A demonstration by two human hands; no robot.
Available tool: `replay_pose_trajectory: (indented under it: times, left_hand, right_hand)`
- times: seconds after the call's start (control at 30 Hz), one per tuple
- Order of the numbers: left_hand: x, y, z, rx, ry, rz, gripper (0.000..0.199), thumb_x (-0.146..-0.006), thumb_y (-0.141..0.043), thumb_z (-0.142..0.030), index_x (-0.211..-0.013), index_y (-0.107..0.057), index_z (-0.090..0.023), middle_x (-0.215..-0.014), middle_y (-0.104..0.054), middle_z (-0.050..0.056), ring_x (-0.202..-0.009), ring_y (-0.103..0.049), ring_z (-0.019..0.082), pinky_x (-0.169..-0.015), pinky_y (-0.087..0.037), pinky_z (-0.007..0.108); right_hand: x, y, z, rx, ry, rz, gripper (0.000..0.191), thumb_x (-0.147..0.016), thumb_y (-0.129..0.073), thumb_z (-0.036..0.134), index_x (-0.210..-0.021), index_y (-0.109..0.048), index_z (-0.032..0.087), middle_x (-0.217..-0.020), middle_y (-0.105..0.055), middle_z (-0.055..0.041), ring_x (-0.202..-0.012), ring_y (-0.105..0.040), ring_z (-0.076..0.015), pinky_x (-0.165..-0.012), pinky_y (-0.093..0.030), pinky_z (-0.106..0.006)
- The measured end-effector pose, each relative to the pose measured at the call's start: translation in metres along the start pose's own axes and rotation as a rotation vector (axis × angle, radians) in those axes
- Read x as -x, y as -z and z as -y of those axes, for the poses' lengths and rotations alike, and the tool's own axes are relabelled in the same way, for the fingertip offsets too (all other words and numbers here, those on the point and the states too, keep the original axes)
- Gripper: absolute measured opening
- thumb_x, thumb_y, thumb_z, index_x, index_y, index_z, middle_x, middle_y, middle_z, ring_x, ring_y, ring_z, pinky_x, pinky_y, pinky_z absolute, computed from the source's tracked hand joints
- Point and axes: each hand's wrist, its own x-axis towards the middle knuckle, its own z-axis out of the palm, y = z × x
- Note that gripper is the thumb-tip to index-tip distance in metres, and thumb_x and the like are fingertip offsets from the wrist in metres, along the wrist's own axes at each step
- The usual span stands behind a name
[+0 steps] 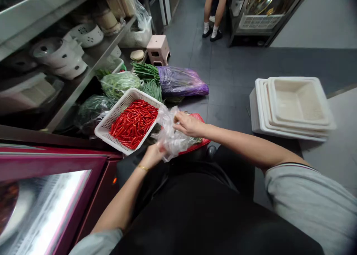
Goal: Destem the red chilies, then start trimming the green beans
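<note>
A crumpled clear plastic bag (170, 130) is gripped between my two hands. My left hand (154, 153) is closed on its lower left side, the fingertips partly covered by the film. My right hand (189, 124) pinches the upper right part. What the bag holds, if anything, I cannot make out. Just left of it, a white perforated basket (104, 130) holds many red chilies (134, 121). Under the bag and my right wrist is a red basket (199, 117), its contents mostly hidden.
Bagged greens (122, 83) and a purple plastic bundle (182, 82) of green stalks lie beyond. A pink stool (158, 48) stands behind them. Stacked white tubs (298, 102) are at right, shelving (103, 57) at left. A person (216, 9) stands farther back.
</note>
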Motion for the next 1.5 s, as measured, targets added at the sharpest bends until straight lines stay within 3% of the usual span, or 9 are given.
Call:
replay_pose_trajectory:
  times: [0.13, 0.3, 0.57, 0.7, 0.9, 1.03, 1.17, 1.3, 1.5]
  left_hand:
    - [0.018, 0.051, -0.007, -0.19, 0.005, -0.493, 0.053, -0.081, -0.059, -0.03, -0.133, -0.052, -0.018, -0.095, -0.069, 0.004, -0.072, -0.064, 0.014, -0.075, -0.052, 0.026]
    - [-0.019, 0.006, -0.033, -0.205, -0.292, 0.088, 0.054, -0.082, -0.056, -0.022, -0.136, -0.05, -0.016, -0.09, -0.07, 0.007, -0.076, -0.065, 0.017, -0.074, -0.051, 0.027]
    - [-0.039, -0.057, -0.008, -0.135, -0.41, 0.073, 0.076, -0.083, -0.054, -0.02, -0.15, -0.018, -0.015, -0.08, -0.065, 0.003, -0.067, -0.062, 0.015, -0.069, -0.05, 0.026]
    - [-0.056, -0.058, -0.005, 0.043, -0.343, -0.101, 0.057, -0.083, -0.057, -0.023, -0.136, -0.039, -0.014, -0.08, -0.063, 0.003, -0.066, -0.06, 0.013, -0.066, -0.049, 0.024]
    - [-0.068, -0.042, 0.007, 0.189, -0.229, -0.317, 0.027, -0.084, -0.059, -0.029, -0.106, -0.053, -0.015, -0.077, -0.061, 0.002, -0.064, -0.059, 0.011, -0.065, -0.048, 0.023]
    - [-0.059, -0.046, -0.003, -0.062, -0.517, 0.119, 0.027, -0.086, -0.053, -0.024, -0.111, -0.058, -0.018, -0.097, -0.068, 0.008, -0.084, -0.066, 0.016, -0.077, -0.05, 0.026]
    - [-0.071, -0.066, -0.035, -0.49, -0.412, 0.535, 0.042, -0.086, -0.05, -0.027, -0.126, -0.053, -0.016, -0.094, -0.07, 0.014, -0.083, -0.068, 0.025, -0.071, -0.052, 0.034]
    - [-0.094, -0.072, -0.073, -0.548, -0.426, 0.837, 0.02, -0.073, -0.058, -0.021, -0.089, -0.069, -0.015, -0.084, -0.07, 0.012, -0.076, -0.067, 0.025, -0.064, -0.049, 0.03]
    - [-0.147, -0.07, -0.07, -0.401, -0.292, 0.442, 0.026, -0.08, -0.049, -0.026, -0.089, -0.07, -0.015, -0.089, -0.071, 0.01, -0.084, -0.066, 0.022, -0.073, -0.048, 0.027]
  right_hand:
    - [0.02, -0.046, -0.014, 0.052, -0.174, 0.164, 0.048, -0.083, -0.06, 0.045, -0.118, -0.049, 0.014, -0.113, -0.057, -0.0152, -0.095, -0.059, -0.0232, -0.079, -0.047, -0.035]
    - [0.029, -0.066, -0.015, 0.169, -0.377, 0.398, 0.036, -0.087, -0.051, 0.027, -0.121, -0.052, 0.017, -0.098, -0.068, -0.0111, -0.086, -0.065, -0.0221, -0.069, -0.046, -0.028]
    - [0.118, 0.128, -0.064, 0.643, -1.013, -0.278, 0.03, -0.085, -0.049, 0.024, -0.113, -0.058, 0.015, -0.081, -0.067, -0.0113, -0.077, -0.063, -0.0243, -0.072, -0.046, -0.036]
    - [0.092, 0.1, -0.014, 0.696, -0.642, -0.517, 0.057, -0.088, -0.051, 0.047, -0.128, -0.045, 0.008, -0.107, -0.062, -0.0206, -0.092, -0.062, -0.0255, -0.079, -0.048, -0.038]
    - [0.032, -0.057, -0.012, 0.376, -0.417, 0.641, 0.02, -0.084, -0.054, 0.022, -0.093, -0.067, 0.009, -0.089, -0.07, -0.0158, -0.083, -0.066, -0.0261, -0.072, -0.047, -0.033]
    - [0.048, -0.002, -0.06, 0.344, -0.601, 0.253, 0.026, -0.089, -0.047, 0.027, -0.096, -0.068, 0.015, -0.093, -0.072, -0.0106, -0.082, -0.065, -0.0197, -0.068, -0.044, -0.026]
    - [0.076, 0.077, -0.086, 0.353, -0.74, 0.027, 0.024, -0.087, -0.048, 0.03, -0.088, -0.068, 0.016, -0.087, -0.071, -0.0073, -0.079, -0.063, -0.0182, -0.068, -0.043, -0.025]
    - [0.093, 0.088, -0.069, 0.565, -0.822, -0.054, 0.022, -0.081, -0.054, 0.026, -0.094, -0.066, 0.013, -0.089, -0.067, -0.0139, -0.083, -0.06, -0.0246, -0.07, -0.044, -0.033]
    - [0.044, 0.029, -0.027, 0.252, -0.245, 0.014, 0.024, -0.082, -0.045, 0.011, -0.095, -0.064, 0.015, -0.1, -0.066, -0.0102, -0.09, -0.059, -0.0186, -0.08, -0.045, -0.029]
